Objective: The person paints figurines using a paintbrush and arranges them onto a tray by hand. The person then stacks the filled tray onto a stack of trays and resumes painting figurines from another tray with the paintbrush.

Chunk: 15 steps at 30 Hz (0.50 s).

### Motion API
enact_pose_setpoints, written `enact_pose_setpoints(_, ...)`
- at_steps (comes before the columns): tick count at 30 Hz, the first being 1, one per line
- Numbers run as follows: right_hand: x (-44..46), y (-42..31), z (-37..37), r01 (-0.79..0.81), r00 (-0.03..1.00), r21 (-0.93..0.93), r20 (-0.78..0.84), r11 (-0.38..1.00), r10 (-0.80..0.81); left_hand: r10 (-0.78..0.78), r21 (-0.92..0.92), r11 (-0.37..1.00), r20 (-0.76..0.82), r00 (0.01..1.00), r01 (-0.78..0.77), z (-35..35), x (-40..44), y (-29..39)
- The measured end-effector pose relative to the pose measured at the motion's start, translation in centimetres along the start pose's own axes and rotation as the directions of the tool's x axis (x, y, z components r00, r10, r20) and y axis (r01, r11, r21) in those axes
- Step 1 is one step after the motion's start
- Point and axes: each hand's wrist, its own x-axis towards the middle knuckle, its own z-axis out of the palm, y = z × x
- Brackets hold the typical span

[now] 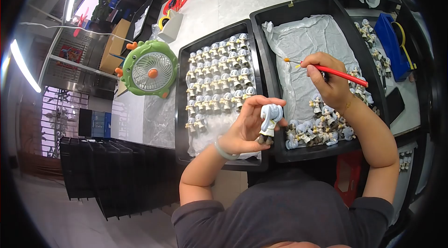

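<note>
My left hand (243,129) grips a small figurine (269,122) with pale blue-grey hair, a white outfit and dark feet, held upright between thumb and fingers. In my right hand (329,79) is a red-handled paintbrush (343,74), its orange-brown tip pointing left, apart from the figurine. Below my left hand, the left black tray (181,122) has similar figurines (214,80) standing in rows. Under my right hand lies the right black tray (257,33), lined with crumpled whitish sheeting (303,38); a heap of figurines (322,126) fills its near end.
A green cartoon-shaped fan (151,68) stands left of the trays. Behind it are a white box (171,26), a tape roll (163,22) and a red round dish (176,1). At right sit a blue tape dispenser (391,47), a dark phone-like slab (393,103) and more figurines (380,56).
</note>
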Motion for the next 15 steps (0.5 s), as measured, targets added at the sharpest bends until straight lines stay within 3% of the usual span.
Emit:
enact_pose_setpoints(1,0.0,0.0,0.0,-0.01,1.0,0.002,0.008,1.0,0.01,0.02,0.044,0.999,0.024,1.0,-0.021,-0.1,0.0,-0.1)
enact_pose_setpoints(3,-0.1,0.1,0.0,-0.03,0.999,0.009,0.026,0.999,0.03,0.137,0.481,0.868,0.007,0.991,-0.123,-0.1,0.0,0.0)
enact_pose_setpoints(6,-0.1,0.2,0.1,-0.013,1.0,0.005,0.018,1.0,0.013,0.287,0.925,0.34,0.073,0.955,-0.173,0.1,0.2,0.5)
enact_pose_setpoints(9,-0.2,0.1,0.1,-0.025,0.999,0.001,0.027,1.0,0.025,0.238,0.994,0.082,0.045,0.97,-0.066,0.9,0.1,1.2)
enact_pose_setpoints(10,-0.2,0.1,0.1,-0.022,0.999,-0.003,0.03,1.0,0.022,0.296,0.994,0.075,0.05,0.954,-0.075,0.8,0.2,0.8)
enact_pose_setpoints(15,-0.3,0.1,0.1,-0.024,0.999,-0.009,0.045,1.0,0.024,0.273,0.999,0.026,0.038,0.961,-0.047,0.8,0.2,0.7)
